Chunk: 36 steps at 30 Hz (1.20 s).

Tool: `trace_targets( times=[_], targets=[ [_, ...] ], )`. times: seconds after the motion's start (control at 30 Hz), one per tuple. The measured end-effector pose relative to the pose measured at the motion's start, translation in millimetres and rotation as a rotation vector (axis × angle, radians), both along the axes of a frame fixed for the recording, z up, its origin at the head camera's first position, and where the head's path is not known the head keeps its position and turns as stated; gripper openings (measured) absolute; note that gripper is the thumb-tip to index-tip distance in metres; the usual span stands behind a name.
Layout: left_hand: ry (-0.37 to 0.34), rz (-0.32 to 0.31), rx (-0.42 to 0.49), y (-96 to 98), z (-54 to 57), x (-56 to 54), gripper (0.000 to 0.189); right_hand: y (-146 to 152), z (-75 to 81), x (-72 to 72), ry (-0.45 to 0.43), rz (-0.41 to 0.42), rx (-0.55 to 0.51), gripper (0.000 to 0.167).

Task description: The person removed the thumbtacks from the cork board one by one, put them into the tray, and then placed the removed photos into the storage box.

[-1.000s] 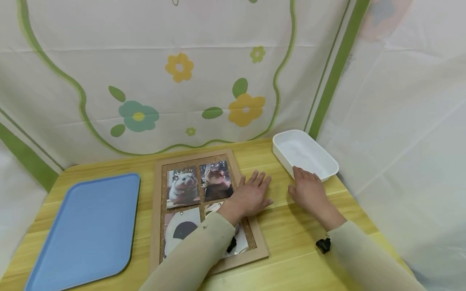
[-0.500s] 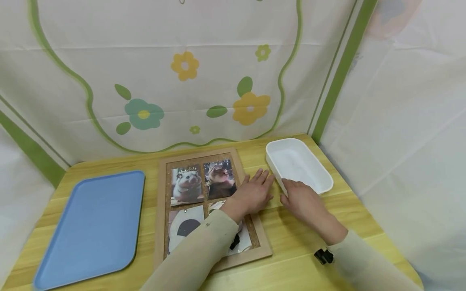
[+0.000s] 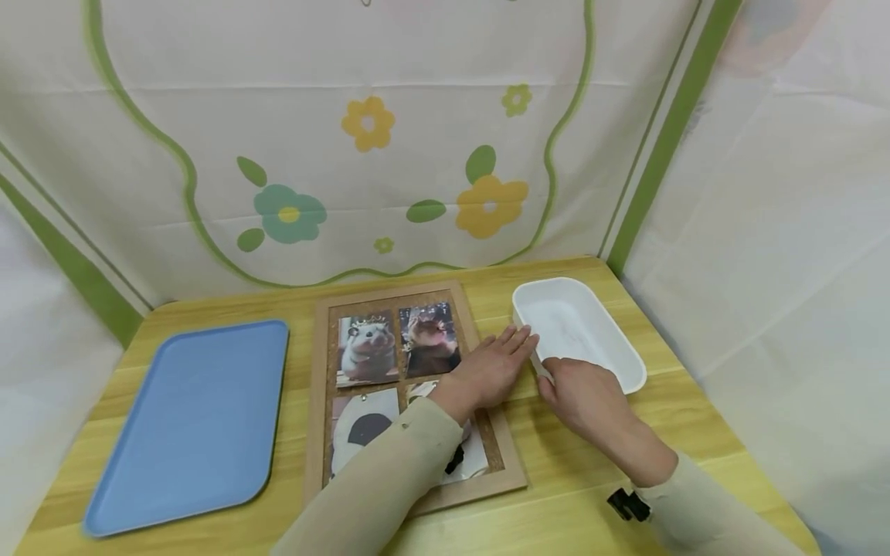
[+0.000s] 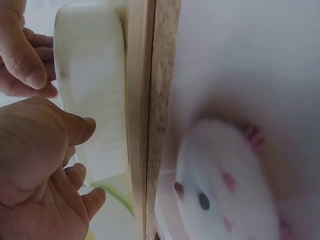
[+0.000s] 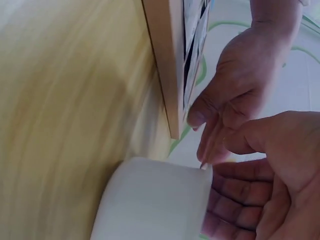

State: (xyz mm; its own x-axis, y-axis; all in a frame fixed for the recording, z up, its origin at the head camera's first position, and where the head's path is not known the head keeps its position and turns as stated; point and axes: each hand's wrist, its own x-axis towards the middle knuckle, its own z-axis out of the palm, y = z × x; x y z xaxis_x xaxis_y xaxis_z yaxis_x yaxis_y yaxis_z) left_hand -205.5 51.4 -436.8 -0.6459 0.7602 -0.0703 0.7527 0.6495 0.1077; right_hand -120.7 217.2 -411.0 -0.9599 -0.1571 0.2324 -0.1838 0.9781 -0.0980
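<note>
A white rectangular plastic container (image 3: 570, 313) stands at the right of the table. My right hand (image 3: 591, 398) holds its near left rim, with the fingers over the edge and the thumb outside. In the right wrist view, those fingers (image 5: 245, 200) are on the inner side of the container's wall (image 5: 155, 200). My left hand (image 3: 490, 371) has its fingers extended, their tips at the container's left rim. Below the left forearm lies a wood-framed cork board (image 3: 323, 332) with several animal pictures pinned on; the sleeve hides some of it.
A blue tray (image 3: 202, 409) lies flat at the left of the wood-look table (image 3: 577, 494). White cloth (image 3: 389, 54) with printed flowers hangs behind the table, and plain white cloth (image 3: 786, 270) hangs at the right.
The white container has slid left and nearer to me with my right hand at its rim. My left hand has shifted right to the rim. The head view has turned slightly left.
</note>
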Motion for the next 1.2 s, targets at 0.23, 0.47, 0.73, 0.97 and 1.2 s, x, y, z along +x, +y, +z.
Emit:
trace_targets(
  times=[0.23,0.47,0.73,0.97,1.2],
  targets=[
    [-0.008,-0.039,-0.038,1.4,2.7,4.4,0.064,1,-11.0,-1.9,0.023,0.005,-0.019,0.026],
    [-0.048,-0.062,-0.046,-1.6,8.2,4.9,0.065,-2,-13.7,-3.9,0.069,0.009,-0.004,0.024],
    [-0.059,-0.070,-0.043,0.7,10.2,5.4,0.065,-1,-15.8,-4.1,0.144,-0.004,0.021,0.028],
    [-0.045,-0.043,-0.057,-0.6,10.4,7.3,0.061,0,-18.9,-6.9,0.136,-0.028,-0.002,0.024],
    [-0.030,0.004,-0.065,-13.9,14.0,7.2,0.056,1,-18.1,-8.1,0.132,-0.040,-0.037,0.022]
  ],
)
